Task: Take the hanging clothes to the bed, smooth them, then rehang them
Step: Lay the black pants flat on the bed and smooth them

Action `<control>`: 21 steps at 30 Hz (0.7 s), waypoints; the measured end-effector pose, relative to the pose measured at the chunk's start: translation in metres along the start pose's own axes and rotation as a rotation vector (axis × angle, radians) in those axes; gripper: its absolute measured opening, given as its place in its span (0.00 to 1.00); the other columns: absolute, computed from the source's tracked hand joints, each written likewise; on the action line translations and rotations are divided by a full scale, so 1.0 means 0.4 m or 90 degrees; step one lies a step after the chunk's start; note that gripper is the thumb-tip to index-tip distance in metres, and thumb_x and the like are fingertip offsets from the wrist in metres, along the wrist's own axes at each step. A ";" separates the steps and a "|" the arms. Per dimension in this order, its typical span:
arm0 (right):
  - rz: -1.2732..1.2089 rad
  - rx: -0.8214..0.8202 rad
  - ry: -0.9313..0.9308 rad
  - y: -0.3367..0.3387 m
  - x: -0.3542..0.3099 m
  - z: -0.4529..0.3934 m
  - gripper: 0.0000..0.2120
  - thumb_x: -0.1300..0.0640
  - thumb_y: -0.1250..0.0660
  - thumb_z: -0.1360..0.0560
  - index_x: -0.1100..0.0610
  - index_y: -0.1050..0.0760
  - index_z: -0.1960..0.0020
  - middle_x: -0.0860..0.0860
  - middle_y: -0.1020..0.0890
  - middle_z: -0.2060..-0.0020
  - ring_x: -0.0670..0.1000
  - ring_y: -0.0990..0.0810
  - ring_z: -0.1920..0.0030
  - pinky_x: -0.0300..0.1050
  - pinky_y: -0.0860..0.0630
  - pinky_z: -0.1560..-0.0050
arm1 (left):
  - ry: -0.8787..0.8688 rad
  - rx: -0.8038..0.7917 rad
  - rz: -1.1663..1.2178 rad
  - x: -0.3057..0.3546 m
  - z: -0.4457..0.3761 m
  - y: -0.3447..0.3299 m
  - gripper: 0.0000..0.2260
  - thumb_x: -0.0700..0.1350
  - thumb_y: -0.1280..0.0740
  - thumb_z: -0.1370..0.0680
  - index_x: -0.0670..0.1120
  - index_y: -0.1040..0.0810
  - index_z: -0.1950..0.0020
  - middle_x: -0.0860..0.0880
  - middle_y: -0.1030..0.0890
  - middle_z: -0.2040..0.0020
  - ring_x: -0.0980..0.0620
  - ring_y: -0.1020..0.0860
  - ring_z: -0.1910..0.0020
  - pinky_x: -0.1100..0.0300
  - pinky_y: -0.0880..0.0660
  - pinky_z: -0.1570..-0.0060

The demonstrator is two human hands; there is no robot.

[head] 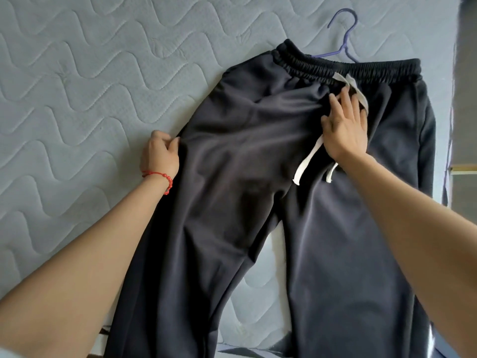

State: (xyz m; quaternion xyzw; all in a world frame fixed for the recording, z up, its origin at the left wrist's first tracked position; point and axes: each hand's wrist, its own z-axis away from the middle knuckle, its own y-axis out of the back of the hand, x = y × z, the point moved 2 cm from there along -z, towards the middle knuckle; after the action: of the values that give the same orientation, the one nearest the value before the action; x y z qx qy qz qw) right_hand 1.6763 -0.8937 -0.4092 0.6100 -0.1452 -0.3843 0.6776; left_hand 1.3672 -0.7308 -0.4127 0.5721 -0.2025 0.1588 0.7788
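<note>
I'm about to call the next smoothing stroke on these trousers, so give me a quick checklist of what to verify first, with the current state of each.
1. Trousers lying on the mattress: ok, spread out front side up.
2. Left hand anchoring the side edge: ok, its fingers grip the fabric at the outer seam.
3. Right hand flat for smoothing: ok, spread open below the waistband.
4. Fabric smooth: not ok, folds run across the hip area between the hands.
5. Drawstring out of the way: not ok, it runs under the right hand.
6. Hanger ready for rehanging: cannot tell, it is partly hidden behind the waistband.
</note>
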 end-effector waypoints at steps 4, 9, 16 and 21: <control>-0.052 0.050 0.021 0.011 -0.010 0.160 0.23 0.54 0.44 0.22 0.53 0.40 0.27 0.52 0.42 0.25 0.55 0.48 0.24 0.53 0.52 0.26 | -0.109 0.031 -0.129 0.003 0.129 0.022 0.18 0.47 0.35 0.25 0.41 0.29 0.38 0.37 0.28 0.39 0.37 0.30 0.39 0.45 0.33 0.44; -0.113 0.060 -0.074 -0.020 0.050 0.378 0.21 0.56 0.42 0.22 0.55 0.36 0.29 0.52 0.39 0.26 0.53 0.46 0.24 0.52 0.50 0.26 | -0.311 0.001 -0.198 0.007 0.371 -0.006 0.19 0.51 0.39 0.27 0.42 0.25 0.42 0.39 0.25 0.40 0.38 0.26 0.44 0.48 0.27 0.51; -0.099 0.014 -0.147 -0.056 0.146 0.647 0.18 0.47 0.41 0.28 0.58 0.24 0.46 0.57 0.22 0.47 0.61 0.25 0.45 0.54 0.28 0.47 | -0.261 -0.271 -0.335 -0.008 0.625 -0.123 0.22 0.53 0.24 0.38 0.43 0.28 0.53 0.41 0.24 0.59 0.39 0.22 0.63 0.52 0.24 0.68; -0.027 -0.131 -0.113 -0.099 0.083 0.782 0.22 0.37 0.29 0.37 0.57 0.27 0.63 0.53 0.24 0.66 0.56 0.25 0.65 0.48 0.27 0.64 | -0.105 -0.272 -0.374 0.014 0.631 -0.126 0.15 0.51 0.38 0.23 0.39 0.30 0.48 0.38 0.22 0.48 0.36 0.22 0.50 0.48 0.26 0.58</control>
State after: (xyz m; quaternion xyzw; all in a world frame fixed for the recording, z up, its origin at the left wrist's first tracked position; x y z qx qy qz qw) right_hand 1.4766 -1.1392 -0.3885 0.5039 -0.1516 -0.4637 0.7128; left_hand 1.3625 -0.9866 -0.3851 0.4409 -0.1199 -0.1640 0.8742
